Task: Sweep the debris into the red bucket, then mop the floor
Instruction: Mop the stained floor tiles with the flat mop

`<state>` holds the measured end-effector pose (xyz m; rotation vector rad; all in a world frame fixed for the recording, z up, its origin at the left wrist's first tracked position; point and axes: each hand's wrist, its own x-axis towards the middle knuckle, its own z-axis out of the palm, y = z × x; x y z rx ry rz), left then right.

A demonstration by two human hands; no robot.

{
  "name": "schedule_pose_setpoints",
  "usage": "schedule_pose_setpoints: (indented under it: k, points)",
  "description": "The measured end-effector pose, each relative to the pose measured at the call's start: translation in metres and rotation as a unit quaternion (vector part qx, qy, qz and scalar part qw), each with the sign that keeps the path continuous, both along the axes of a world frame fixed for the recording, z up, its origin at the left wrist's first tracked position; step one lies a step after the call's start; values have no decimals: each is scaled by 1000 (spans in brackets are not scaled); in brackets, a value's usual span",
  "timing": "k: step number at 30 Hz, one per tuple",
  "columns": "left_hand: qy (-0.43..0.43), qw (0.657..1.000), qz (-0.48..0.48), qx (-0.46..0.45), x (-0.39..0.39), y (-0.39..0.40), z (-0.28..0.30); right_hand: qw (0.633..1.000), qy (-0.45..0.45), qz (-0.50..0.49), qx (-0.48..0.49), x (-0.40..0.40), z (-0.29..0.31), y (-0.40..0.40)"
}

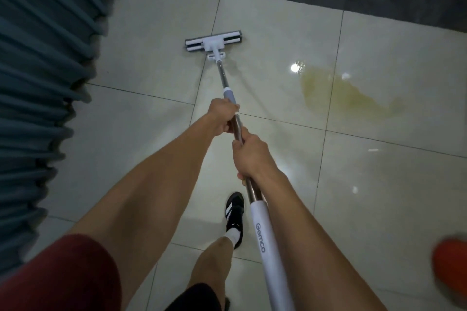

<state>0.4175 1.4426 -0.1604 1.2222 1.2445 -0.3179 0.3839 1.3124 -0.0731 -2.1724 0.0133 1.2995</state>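
red bucket (451,274): blurred, cut by right edge | mop handle (270,255): top cut off

One mop (213,43), two hands (224,115) (both on it), one yellowish puddle (346,93), one shoe (234,212), one curtain (43,70)

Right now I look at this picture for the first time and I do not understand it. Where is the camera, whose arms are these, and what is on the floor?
The camera sits on a person's head and looks forward and down, so you see that person's own arms. There is no machine here. Both hands grip the mop handle: the left hand is further down the pole, the right hand nearer the body. The mop head rests flat on the tile floor. To its right lies a yellowish spill, which the mop does not touch. A red bucket shows blurred at the lower right edge. A blue curtain hangs on the left, and one shoe is below.
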Motion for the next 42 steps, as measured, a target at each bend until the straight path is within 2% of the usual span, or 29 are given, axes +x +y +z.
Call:
schedule_pose_setpoints:
  k: [7, 17, 21, 27, 30, 34, 42]
  points:
    - [23, 998, -65, 7, -56, -28, 4, 1000, 6, -24, 16, -71, 6, -33]
    - [15, 983, -179, -27, -209, -102, 17, 990, 37, -134, 16, -244, 36, -97]
    - [11, 973, -230, -36, -258, -127, 32, 990, 7, -142, 14, -303, 51, -117]
    - [34, 959, -283, 5, -309, -165, 31, 968, 14, -249, 20, -373, 60, -132]
    - [38, 961, -272, 36, -311, -155, 28, 955, 2, -296, 32, -382, 56, -110]
    - [39, 960, -277, 27, -291, -114, 23, 946, -28, -323, 22, -365, 45, -59]
    - [19, 938, -342, 43, -231, -40, 27, 910, -50, -409, 50, -315, 41, 25]
